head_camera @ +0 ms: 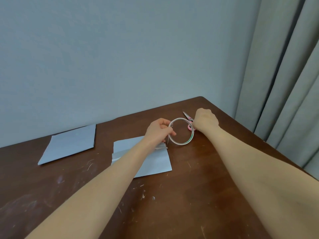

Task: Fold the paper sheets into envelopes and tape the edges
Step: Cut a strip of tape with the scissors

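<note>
**We bring the tape to the folded sheet's open edge.**

The tape roll stands tilted at one o'clock of the folded sheet, near enough for a strip to reach. Our left hand pinches its nine o'clock rim, probably to free the loose end. Our right hand is curled at three o'clock; we cannot tell whether it grips the roll or the scissors. A second folded sheet lies at ten o'clock on the table.

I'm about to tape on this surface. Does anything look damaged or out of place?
Only the table stands out: pale scratches and white flecks mark its brown top, mostly toward the near edge. The tape roll in the left hand looks intact.
</note>
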{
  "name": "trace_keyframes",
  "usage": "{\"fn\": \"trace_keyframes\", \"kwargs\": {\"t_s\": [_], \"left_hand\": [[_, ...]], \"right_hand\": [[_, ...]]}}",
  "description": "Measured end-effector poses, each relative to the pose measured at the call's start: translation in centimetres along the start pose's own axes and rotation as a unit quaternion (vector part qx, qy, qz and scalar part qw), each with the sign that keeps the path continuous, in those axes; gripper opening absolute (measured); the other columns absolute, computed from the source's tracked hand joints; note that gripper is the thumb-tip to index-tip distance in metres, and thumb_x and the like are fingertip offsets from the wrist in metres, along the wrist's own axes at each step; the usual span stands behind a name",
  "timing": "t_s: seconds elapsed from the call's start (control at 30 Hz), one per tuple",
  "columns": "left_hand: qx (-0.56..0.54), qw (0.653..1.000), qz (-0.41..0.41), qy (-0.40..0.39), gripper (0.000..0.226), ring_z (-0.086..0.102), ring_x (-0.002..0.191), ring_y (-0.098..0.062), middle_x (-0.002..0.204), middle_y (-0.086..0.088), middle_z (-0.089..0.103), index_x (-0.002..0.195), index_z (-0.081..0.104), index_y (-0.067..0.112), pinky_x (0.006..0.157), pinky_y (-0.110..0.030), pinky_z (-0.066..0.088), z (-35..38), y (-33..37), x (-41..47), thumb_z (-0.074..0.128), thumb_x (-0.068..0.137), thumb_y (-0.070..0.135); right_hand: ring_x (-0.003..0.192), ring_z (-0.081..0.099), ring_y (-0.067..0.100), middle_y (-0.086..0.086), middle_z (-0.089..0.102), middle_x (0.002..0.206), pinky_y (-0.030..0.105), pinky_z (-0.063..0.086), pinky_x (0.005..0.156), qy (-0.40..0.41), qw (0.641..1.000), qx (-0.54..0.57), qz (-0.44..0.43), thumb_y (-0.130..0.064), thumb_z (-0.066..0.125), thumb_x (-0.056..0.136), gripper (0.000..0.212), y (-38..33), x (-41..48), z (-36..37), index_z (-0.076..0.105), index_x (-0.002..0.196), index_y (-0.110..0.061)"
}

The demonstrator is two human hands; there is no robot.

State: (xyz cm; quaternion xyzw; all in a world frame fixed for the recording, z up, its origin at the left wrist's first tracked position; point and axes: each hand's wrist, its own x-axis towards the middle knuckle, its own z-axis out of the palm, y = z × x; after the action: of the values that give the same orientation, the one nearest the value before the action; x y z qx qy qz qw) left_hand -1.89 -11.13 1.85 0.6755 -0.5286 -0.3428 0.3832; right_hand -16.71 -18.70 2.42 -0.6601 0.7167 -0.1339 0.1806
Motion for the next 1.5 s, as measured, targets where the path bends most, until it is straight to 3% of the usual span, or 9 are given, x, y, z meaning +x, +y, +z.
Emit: {"fn": "trace_keyframes", "kwargs": {"t_s": [0.13, 0.27, 0.47, 0.53, 0.63, 0.77, 0.87, 1.0, 1.5], "left_hand": [[0.036, 0.999, 0.025, -0.005, 0.026, 0.053, 0.069, -0.006, 0.073, 0.01, 0.069, 0.106, 0.068, 0.02, 0.057, -0.02, 0.037, -0.3, 0.3, -0.9, 0.061, 0.083, 0.009], [0.05, 0.998, 0.026, -0.008, 0.016, 0.052, 0.066, -0.005, 0.086, 0.001, 0.072, 0.097, 0.07, 0.018, 0.055, -0.019, 0.036, -0.5, 0.6, -1.8, 0.057, 0.088, 0.013], [0.049, 0.998, 0.021, 0.015, 0.019, 0.064, 0.062, -0.015, 0.068, -0.003, 0.067, 0.1, 0.071, 0.01, 0.079, -0.033, 0.058, -0.9, 0.5, -3.0, 0.062, 0.091, 0.024], [0.027, 0.999, 0.009, 0.018, 0.018, 0.067, 0.063, -0.016, 0.07, -0.004, 0.068, 0.102, 0.07, 0.009, 0.083, -0.035, 0.058, -1.0, 0.5, -3.4, 0.063, 0.09, 0.021], [0.004, 1.0, -0.004, 0.022, 0.019, 0.069, 0.068, -0.019, 0.073, -0.008, 0.07, 0.104, 0.069, 0.005, 0.082, -0.035, 0.059, -1.4, 0.5, -4.0, 0.066, 0.089, 0.017], [-0.019, 0.999, -0.013, 0.03, 0.02, 0.069, 0.067, -0.017, 0.08, -0.011, 0.07, 0.105, 0.069, 0.003, 0.074, -0.029, 0.06, -1.6, 0.5, -4.8, 0.068, 0.087, 0.012], [-0.035, 0.999, -0.017, 0.033, 0.021, 0.068, 0.067, -0.017, 0.081, -0.012, 0.069, 0.106, 0.068, 0.001, 0.077, -0.032, 0.06, -1.4, 0.6, -5.1, 0.068, 0.087, 0.01], [-0.044, 0.998, -0.014, 0.038, 0.023, 0.067, 0.067, -0.017, 0.086, -0.013, 0.069, 0.107, 0.067, 0.002, 0.08, -0.034, 0.059, -1.2, 1.1, -5.1, 0.068, 0.087, 0.011], [-0.067, 0.997, -0.004, 0.049, 0.024, 0.066, 0.065, -0.014, 0.078, -0.009, 0.067, 0.108, 0.068, 0.001, 0.081, -0.034, 0.059, -2.4, 1.0, -4.7, 0.068, 0.087, 0.013]], "right_hand": [[0.089, 0.062, 0.028, 0.011, 0.064, 0.098, 0.031, 0.043, 0.066, 0.015, 0.997, 0.072, 0.001, -0.026, 0.064, 0.088, 0.019, 1.0, -0.7, -0.1, 0.06, 0.093, -0.009], [0.085, 0.069, 0.024, 0.008, 0.071, 0.091, 0.026, 0.043, 0.059, 0.037, 0.978, 0.201, 0.037, -0.031, 0.059, 0.086, 0.026, 2.2, -2.1, -0.5, 0.07, 0.091, -0.008], [0.062, 0.063, 0.009, 0.002, 0.073, 0.083, 0.025, 0.049, 0.058, 0.05, 0.956, 0.288, 0.006, -0.031, 0.057, 0.094, 0.023, 3.2, -5.4, -1.5, 0.07, 0.094, -0.012], [0.059, 0.06, 0.009, 0.001, 0.07, 0.08, 0.024, 0.053, 0.059, 0.036, 0.935, 0.351, -0.019, -0.029, 0.063, 0.091, 0.019, 3.2, -6.9, -1.7, 0.065, 0.101, -0.012], [0.054, 0.049, 0.006, 0.002, 0.069, 0.078, 0.016, 0.041, 0.046, -0.049, 0.918, 0.392, -0.046, -0.03, 0.068, 0.088, 0.029, 3.3, -9.1, -2.6, 0.065, 0.108, -0.01], [0.051, 0.043, 0.005, -0.002, 0.06, 0.069, 0.014, 0.036, 0.044, -0.246, 0.917, 0.312, -0.039, -0.04, 0.076, 0.079, 0.039, 4.5, -11.6, -4.2, 0.068, 0.108, -0.016], [0.049, 0.044, 0.005, 0.0, 0.061, 0.068, 0.014, 0.04, 0.042, -0.317, 0.922, 0.222, -0.015, -0.045, 0.079, 0.073, 0.052, 5.0, -12.4, -3.8, 0.07, 0.106, -0.006], [0.045, 0.046, 0.005, 0.003, 0.065, 0.069, 0.012, 0.043, 0.043, -0.318, 0.928, 0.192, 0.026, -0.049, 0.078, 0.073, 0.041, 4.1, -13.5, -2.3, 0.07, 0.085, -0.011], [0.026, 0.037, 0.002, 0.006, 0.062, 0.073, 0.008, 0.039, 0.037, -0.283, 0.928, 0.237, 0.054, -0.038, 0.074, 0.082, 0.029, 0.3, -14.7, -0.1, 0.06, 0.076, -0.012]]}}
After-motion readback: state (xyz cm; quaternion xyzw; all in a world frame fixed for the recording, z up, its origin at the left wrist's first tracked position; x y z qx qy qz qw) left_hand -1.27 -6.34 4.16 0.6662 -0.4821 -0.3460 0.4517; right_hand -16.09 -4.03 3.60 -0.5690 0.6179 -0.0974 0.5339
